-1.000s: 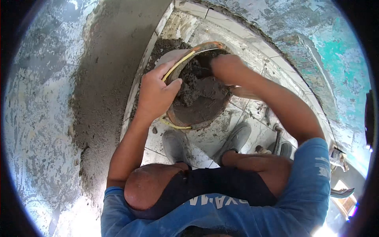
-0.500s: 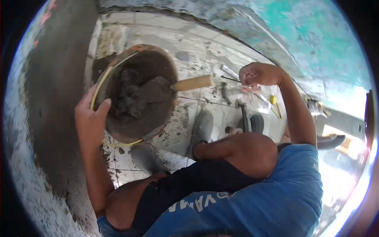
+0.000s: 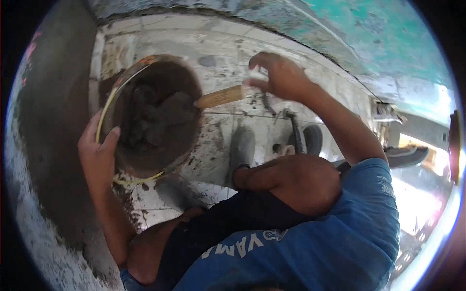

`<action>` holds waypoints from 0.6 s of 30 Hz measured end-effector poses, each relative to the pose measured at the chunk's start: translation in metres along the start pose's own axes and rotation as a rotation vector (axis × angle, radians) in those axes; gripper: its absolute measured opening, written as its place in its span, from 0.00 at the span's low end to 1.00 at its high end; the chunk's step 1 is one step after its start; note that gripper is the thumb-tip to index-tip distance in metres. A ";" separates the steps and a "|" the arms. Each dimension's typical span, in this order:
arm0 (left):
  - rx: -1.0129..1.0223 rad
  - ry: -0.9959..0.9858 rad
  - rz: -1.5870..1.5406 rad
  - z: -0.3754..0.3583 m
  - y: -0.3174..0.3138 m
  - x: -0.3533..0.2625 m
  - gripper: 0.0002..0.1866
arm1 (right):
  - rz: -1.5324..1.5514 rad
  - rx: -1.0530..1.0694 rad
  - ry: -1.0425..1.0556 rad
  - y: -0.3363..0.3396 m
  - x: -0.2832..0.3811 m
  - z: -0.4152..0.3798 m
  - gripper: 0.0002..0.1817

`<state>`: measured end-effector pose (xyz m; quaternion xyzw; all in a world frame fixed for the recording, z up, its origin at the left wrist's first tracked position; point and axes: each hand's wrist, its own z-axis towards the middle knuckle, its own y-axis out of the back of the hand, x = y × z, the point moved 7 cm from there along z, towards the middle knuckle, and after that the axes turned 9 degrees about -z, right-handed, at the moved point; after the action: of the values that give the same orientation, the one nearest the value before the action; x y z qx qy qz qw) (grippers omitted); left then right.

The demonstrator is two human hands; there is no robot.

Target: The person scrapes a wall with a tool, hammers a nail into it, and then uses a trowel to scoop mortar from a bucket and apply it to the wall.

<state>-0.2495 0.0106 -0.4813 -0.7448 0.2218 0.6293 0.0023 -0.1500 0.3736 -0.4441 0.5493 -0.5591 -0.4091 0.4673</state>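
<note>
A round tub (image 3: 188, 140) of grey mortar (image 3: 145, 128) stands tilted on the tiled floor, a yellow strip along its near rim. My left hand (image 3: 98, 157) grips that rim on the left side, thumb over the edge and fingers outside. In the mortar rests a trowel (image 3: 221, 97), its blade smeared grey and its wooden handle sticking out over the tub's right side. My right hand (image 3: 281, 80) is beside the handle's end, thumb and fingers spread apart, with nothing held between them.
A long-handled tool (image 3: 297, 133) like a hammer lies on the stained tiles right of my grey boot (image 3: 241, 150). A plastered surface (image 3: 60, 121) runs along the left, and a peeling turquoise wall (image 3: 388, 53) rises at the upper right.
My right hand has moved left from the small tools on the floor to the trowel handle, and its fingers have opened. My left hand keeps its hold on the tub.
</note>
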 end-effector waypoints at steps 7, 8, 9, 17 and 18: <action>0.014 -0.097 0.010 -0.008 -0.002 -0.006 0.23 | -0.196 0.486 0.155 -0.087 0.089 0.034 0.29; 0.036 -0.088 -0.013 -0.009 -0.007 -0.009 0.23 | -0.189 0.484 0.171 -0.090 0.097 0.039 0.29; 0.060 -0.084 -0.044 -0.010 -0.011 -0.011 0.22 | -0.241 0.561 0.221 -0.096 0.108 0.043 0.27; -0.018 -0.120 0.014 -0.016 -0.008 -0.009 0.23 | -0.582 0.430 0.250 -0.027 0.112 0.074 0.11; -0.022 -0.152 0.036 -0.017 -0.011 -0.011 0.23 | -0.622 0.434 0.259 -0.025 0.112 0.079 0.10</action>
<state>-0.2311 0.0190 -0.4699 -0.6907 0.2273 0.6865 -0.0002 -0.2166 0.2565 -0.4782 0.8252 -0.3761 -0.3308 0.2610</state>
